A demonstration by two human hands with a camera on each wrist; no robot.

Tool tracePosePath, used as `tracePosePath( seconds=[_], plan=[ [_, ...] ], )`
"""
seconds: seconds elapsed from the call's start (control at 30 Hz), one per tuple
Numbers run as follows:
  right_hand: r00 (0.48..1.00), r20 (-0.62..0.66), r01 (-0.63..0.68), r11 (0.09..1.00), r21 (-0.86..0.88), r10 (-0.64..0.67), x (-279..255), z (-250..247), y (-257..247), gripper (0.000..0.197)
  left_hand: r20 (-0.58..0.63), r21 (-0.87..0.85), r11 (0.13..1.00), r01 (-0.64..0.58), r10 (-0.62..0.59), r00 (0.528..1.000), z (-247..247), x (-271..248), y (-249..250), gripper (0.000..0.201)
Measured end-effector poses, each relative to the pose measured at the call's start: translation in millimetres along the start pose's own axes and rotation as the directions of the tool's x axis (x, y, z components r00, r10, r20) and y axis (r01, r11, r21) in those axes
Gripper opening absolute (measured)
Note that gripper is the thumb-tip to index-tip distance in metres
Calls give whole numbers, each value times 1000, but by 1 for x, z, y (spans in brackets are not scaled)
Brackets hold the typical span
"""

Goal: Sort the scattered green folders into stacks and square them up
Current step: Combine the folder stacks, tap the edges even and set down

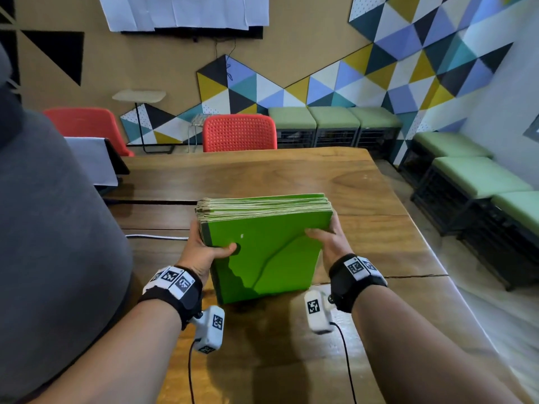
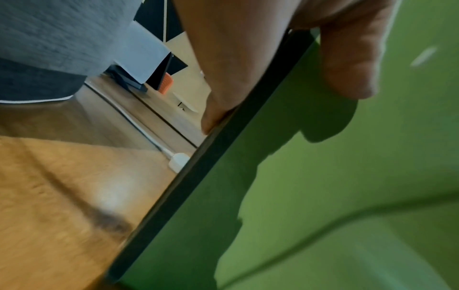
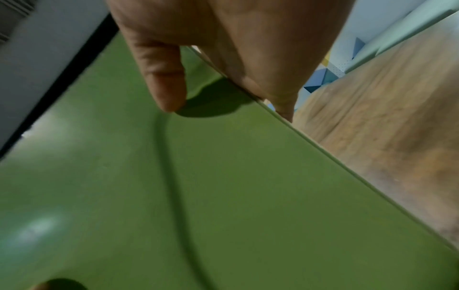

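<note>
Standing on the table (image 1: 364, 196): folder stack (image 1: 268, 246); left hand (image 1: 204, 249), right hand (image 1: 326, 240) gripping

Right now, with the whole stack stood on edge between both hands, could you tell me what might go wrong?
The green folders stand on one edge on the table, leaning, so the bottom could slide. Their top edges look uneven and could fan out. The left hand and right hand grip only the sides.

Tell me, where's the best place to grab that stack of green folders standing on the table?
Probably by its two side edges, one hand from each side. The stack stands on its bottom edge on the table, leaning. The left hand and right hand already grip it there, thumbs on the front cover.
</note>
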State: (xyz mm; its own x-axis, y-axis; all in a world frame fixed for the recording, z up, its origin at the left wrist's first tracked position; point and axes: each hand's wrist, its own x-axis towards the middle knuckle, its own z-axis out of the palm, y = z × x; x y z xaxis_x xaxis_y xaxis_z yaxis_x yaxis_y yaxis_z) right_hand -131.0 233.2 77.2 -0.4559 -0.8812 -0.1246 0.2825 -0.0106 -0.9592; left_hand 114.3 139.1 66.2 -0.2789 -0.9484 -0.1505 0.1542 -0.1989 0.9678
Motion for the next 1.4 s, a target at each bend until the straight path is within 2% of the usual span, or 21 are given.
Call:
tracePosePath(
  seconds=[0.03, 0.13, 0.23, 0.3, 0.37, 0.47, 0.5, 0.6, 0.7, 0.83, 0.93, 1.03, 1.17, 1.27, 1.33, 1.4],
  plan=[
    [999, -3, 38, 999, 8, -38, 1, 4, -8, 80, -3, -25, 999, -38, 38, 999, 2, 2, 7, 76],
    [987, -84, 125, 986, -113, -135, 3, 21, -30, 49, -24, -13, 995, -96, 96, 995, 11, 2, 29, 81],
    [963, -194, 148, 967, -208, -189, 10, 32, -40, 33, -129, 13, 991, -132, 133, 983, 23, -3, 45, 57],
    [937, -273, 136, 949, -285, -217, 16, 36, -42, 26, -207, 14, 994, -112, 113, 972, 29, 2, 49, 56],
    [918, -323, 113, 933, -341, -229, 19, 39, -43, 25, -275, 49, 992, -116, 125, 953, 33, 7, 53, 45],
    [904, -359, 81, 920, -384, -230, 25, 41, -44, 23, -351, 78, 990, -121, 141, 926, 34, 16, 53, 11],
    [901, -368, 75, 920, -385, -228, 27, 42, -44, 23, -355, 100, 987, -128, 156, 922, 34, 17, 53, 9],
    [895, -387, 83, 935, -345, -222, 29, 45, -42, 22, -348, 134, 980, -144, 183, 919, 35, 20, 51, 14],
    [881, -413, 114, 950, -291, -232, 29, 47, -41, 32, -367, 143, 978, -151, 194, 910, 36, 20, 50, 12],
    [852, -433, 148, 929, -340, -294, 29, 49, -35, 24, -390, 155, 976, -156, 205, 897, 38, 20, 48, 11],
    [863, -391, 187, 921, -343, -321, 25, 46, -28, 26, -389, 154, 974, -164, 213, 896, 39, 20, 49, 13],
    [876, -356, 207, 920, -333, -326, 22, 45, -27, 16, -391, 147, 975, -164, 210, 896, 39, 20, 49, 11],
    [858, -390, 231, 929, -288, -334, 28, 48, -29, 16, -391, 172, 971, -165, 221, 894, 38, 24, 46, 12],
    [861, -375, 262, 932, -251, -343, 30, 48, -27, 14, -390, 175, 962, -209, 263, 883, 38, 24, 43, 15],
    [863, -342, 299, 922, -246, -371, 29, 46, -24, 18, -366, 213, 944, -254, 318, 874, 36, 24, 38, 29],
    [870, -269, 339, 897, -282, -414, 25, 41, -20, 21, -284, 258, 910, -325, 393, 875, 32, 23, 29, 49]
  ],
)
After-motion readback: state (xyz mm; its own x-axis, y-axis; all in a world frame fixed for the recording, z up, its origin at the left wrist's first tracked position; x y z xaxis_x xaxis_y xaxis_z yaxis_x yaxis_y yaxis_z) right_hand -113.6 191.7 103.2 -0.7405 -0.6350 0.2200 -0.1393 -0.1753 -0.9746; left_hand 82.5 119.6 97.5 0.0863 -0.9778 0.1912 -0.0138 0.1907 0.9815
